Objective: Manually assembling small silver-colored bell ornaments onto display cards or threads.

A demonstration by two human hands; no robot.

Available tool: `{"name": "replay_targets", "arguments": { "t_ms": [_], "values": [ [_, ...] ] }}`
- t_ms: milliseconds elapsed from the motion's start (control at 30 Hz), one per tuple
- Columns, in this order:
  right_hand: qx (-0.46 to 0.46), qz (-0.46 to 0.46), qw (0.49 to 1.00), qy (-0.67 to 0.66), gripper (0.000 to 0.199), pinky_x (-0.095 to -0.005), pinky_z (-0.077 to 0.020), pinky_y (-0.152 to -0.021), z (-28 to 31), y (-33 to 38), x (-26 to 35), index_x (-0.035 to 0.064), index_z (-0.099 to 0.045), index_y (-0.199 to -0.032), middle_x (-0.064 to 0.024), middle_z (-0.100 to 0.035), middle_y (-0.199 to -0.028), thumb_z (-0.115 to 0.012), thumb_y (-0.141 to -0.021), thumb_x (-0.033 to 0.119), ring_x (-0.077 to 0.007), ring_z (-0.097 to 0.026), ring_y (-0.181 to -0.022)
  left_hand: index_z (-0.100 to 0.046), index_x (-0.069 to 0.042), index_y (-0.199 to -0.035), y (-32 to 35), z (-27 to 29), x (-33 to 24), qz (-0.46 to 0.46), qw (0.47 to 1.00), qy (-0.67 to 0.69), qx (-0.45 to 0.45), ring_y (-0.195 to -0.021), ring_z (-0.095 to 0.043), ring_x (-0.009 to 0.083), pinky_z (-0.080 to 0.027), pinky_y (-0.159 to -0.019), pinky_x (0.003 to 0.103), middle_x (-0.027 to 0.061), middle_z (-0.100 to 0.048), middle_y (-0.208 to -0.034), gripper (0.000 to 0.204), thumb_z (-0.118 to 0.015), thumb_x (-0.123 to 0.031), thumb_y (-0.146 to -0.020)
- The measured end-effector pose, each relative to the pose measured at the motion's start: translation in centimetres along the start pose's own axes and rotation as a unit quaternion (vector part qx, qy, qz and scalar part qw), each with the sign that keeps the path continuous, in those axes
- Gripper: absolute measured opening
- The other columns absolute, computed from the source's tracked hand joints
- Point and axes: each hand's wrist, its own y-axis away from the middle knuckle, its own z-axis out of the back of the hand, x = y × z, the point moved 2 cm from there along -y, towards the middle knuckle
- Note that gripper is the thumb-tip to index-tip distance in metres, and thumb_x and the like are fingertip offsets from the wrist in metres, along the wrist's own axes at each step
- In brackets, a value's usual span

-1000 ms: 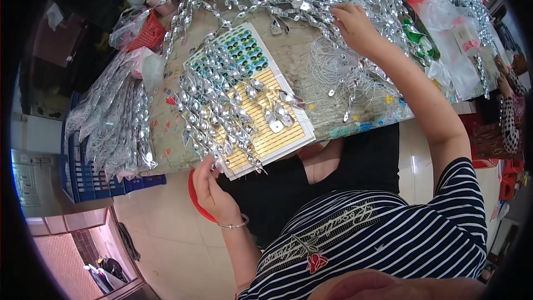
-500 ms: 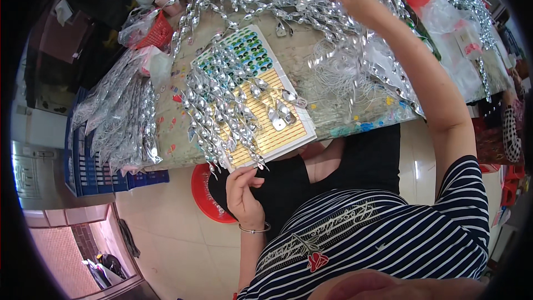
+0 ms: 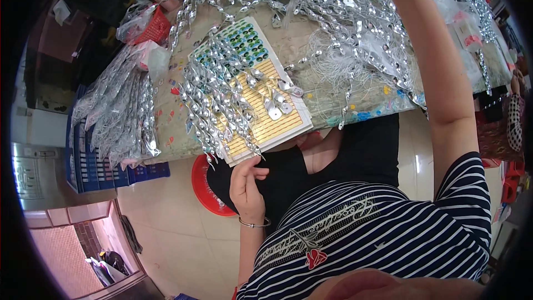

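Silver twisted ornaments [image 3: 333,5] cover the desk [image 3: 344,105]. Near its front edge lies a card of gems [image 3: 250,86], some ornaments across it. Left hand [image 3: 247,186] curls loosely just below the card, holding nothing. Right hand reaches out of view.

bright, even light fills the scene with soft shadows. glare sparkles on the silver spiral strips [image 3: 222,100] and pale floor [image 3: 172,216]. fisheye bends the edges into a dark rim; the near striped shirt [image 3: 377,239] blurs.
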Motion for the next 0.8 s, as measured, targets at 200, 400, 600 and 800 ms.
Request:
{"name": "replay_targets", "arguments": {
  "t_ms": [200, 400, 600, 800],
  "values": [
    [0.287, -0.042, 0.957, -0.021, 0.02, -0.0256, -0.0536, -0.062, -7.1, 12.3, -1.1, 0.003, -0.051, -0.099, -0.0058, -0.061, -0.077, -0.05, -0.095, 0.023, -0.01, -0.063, -0.071, -0.045, 0.004, -0.127, -2.5, -0.8, -2.3, -0.014, 0.996, 0.054, -0.067, -0.1, -0.059, 0.0196, -0.051, -0.076, 0.028, 0.0164, -0.055, -0.118, 0.033, -0.042, -0.001, -0.094],
    [0.416, -0.252, 0.864, -0.128, 0.013, -0.0232, -0.0512, -0.061, -12.0, 22.1, -2.9, 0.0027, -0.05, -0.1, -0.0043, -0.061, -0.076, -0.051, -0.095, 0.015, -0.0088, -0.061, -0.066, -0.016, 0.001, -0.144, -4.0, -3.0, -3.8, 0.066, 0.976, 0.187, 0.095, -0.079, -0.052, 0.0097, -0.045, -0.063, 0.02, 0.0123, -0.051, -0.118, 0.057, -0.044, -0.019, -0.098],
    [0.316, 0.033, 0.937, 0.148, 0.015, -0.0322, -0.0492, -0.073, -8.7, 17.3, -6.5, 0.0073, -0.063, -0.099, -0.0075, -0.064, -0.092, -0.06, -0.088, 0.017, -0.0205, -0.062, -0.086, -0.03, 0.005, -0.138, -3.7, -1.0, -2.2, 0.096, 0.985, 0.118, 0.087, -0.057, -0.043, 0.0019, -0.034, -0.048, 0.014, 0.0081, -0.061, -0.096, 0.045, -0.04, -0.013, -0.098],
    [0.151, 0.181, 0.824, 0.516, 0.023, -0.0393, -0.0463, -0.085, -0.6, 6.3, -15.1, 0.0158, -0.065, -0.102, -0.0128, -0.055, -0.115, -0.061, -0.081, 0.008, -0.0311, -0.052, -0.107, -0.05, 0.005, -0.122, -1.6, -0.9, -0.3, 0.183, 0.966, 0.038, 0.18, -0.048, -0.039, 0.0007, -0.032, -0.045, 0.014, 0.0039, -0.063, -0.076, 0.035, -0.042, -0.019, -0.098]
  ]
}}
